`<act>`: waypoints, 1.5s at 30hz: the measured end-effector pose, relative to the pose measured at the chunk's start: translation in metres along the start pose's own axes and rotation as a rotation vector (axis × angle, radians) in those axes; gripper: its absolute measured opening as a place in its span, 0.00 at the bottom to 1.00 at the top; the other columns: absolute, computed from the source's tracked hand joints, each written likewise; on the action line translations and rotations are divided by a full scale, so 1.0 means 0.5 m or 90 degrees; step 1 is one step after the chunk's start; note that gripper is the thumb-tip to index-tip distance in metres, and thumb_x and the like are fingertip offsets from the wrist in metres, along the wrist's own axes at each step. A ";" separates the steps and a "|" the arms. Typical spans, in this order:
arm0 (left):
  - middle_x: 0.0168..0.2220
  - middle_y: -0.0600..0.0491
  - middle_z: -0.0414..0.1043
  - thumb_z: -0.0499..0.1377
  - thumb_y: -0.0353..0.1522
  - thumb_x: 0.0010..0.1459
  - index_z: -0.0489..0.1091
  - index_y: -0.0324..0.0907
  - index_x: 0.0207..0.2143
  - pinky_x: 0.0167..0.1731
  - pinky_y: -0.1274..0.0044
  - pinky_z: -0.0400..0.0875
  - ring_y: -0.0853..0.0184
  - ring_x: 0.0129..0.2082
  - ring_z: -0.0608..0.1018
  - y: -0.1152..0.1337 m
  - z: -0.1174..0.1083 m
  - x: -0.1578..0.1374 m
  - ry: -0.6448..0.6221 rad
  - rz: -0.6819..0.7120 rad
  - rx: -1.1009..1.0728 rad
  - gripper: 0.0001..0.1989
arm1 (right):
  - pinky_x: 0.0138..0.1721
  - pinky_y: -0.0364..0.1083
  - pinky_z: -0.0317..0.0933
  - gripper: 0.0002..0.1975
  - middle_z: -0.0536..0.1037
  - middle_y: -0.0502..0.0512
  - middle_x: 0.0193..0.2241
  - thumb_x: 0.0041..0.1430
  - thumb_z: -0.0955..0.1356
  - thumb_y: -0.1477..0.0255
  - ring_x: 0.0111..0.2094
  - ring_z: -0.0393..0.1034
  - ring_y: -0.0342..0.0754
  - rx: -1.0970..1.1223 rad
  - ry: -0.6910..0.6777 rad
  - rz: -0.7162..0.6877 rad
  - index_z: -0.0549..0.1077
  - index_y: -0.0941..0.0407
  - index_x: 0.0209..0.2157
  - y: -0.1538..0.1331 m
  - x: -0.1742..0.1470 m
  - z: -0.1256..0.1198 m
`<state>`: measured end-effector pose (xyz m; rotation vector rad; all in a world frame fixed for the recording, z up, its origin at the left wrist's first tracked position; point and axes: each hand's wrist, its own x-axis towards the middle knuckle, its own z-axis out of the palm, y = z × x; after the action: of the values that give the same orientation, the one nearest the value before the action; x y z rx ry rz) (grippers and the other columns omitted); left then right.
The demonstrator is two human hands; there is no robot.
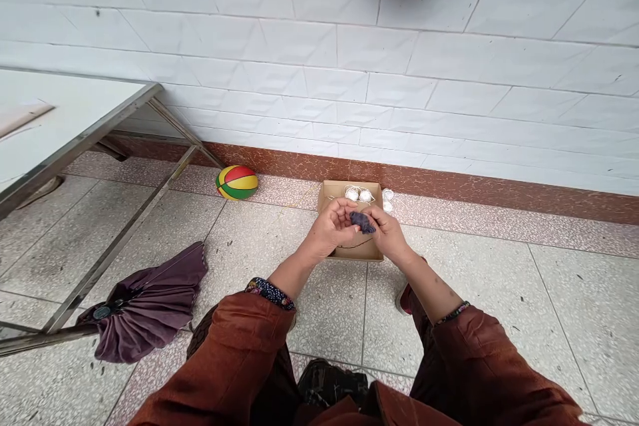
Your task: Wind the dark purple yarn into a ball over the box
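Between my two hands is a small, crumpled dark purple-grey bundle [363, 221]; it looks soft, but its exact kind I cannot make out. The thumb and curled fingers of my left hand [329, 227] close on its left end. My right hand [391, 234] pinches its right side. Both hands are over an open cardboard box [370, 254] on the floor and hide much of its inside. White round things with thin strands [358, 194] lie at the box's far end. A dark curved strand [355, 245] shows near its front.
More small white pieces [387, 200] sit just right of the box, by the tiled wall [389, 90]. A striped ball [237, 183] rests to the left. Further left are a metal-framed table [100, 126] and a pleated purple cloth [154, 306] by its lower bar.
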<state>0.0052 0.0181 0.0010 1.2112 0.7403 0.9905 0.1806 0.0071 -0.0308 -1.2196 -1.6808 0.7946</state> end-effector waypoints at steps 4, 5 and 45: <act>0.36 0.54 0.74 0.66 0.29 0.49 0.68 0.42 0.42 0.41 0.76 0.70 0.71 0.36 0.76 -0.004 -0.008 0.009 0.120 0.022 0.035 0.17 | 0.32 0.45 0.61 0.16 0.72 0.51 0.25 0.69 0.62 0.58 0.28 0.67 0.48 -0.021 -0.072 -0.033 0.71 0.52 0.32 -0.016 -0.024 0.029; 0.36 0.54 0.74 0.65 0.29 0.49 0.68 0.42 0.41 0.40 0.76 0.70 0.71 0.36 0.75 -0.006 -0.011 0.012 0.142 0.026 0.058 0.16 | 0.34 0.45 0.62 0.16 0.73 0.51 0.26 0.70 0.62 0.59 0.30 0.68 0.48 -0.023 -0.091 -0.053 0.71 0.52 0.32 -0.024 -0.027 0.029; 0.41 0.53 0.74 0.68 0.30 0.49 0.64 0.46 0.47 0.43 0.75 0.70 0.70 0.38 0.77 0.007 -0.004 0.005 0.019 0.032 0.012 0.24 | 0.32 0.45 0.61 0.12 0.74 0.51 0.26 0.67 0.64 0.62 0.28 0.67 0.47 -0.007 0.008 0.017 0.72 0.53 0.32 0.005 -0.009 0.014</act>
<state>0.0036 0.0215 0.0041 1.2378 0.7475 1.0468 0.1758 0.0033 -0.0369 -1.2547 -1.6639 0.7926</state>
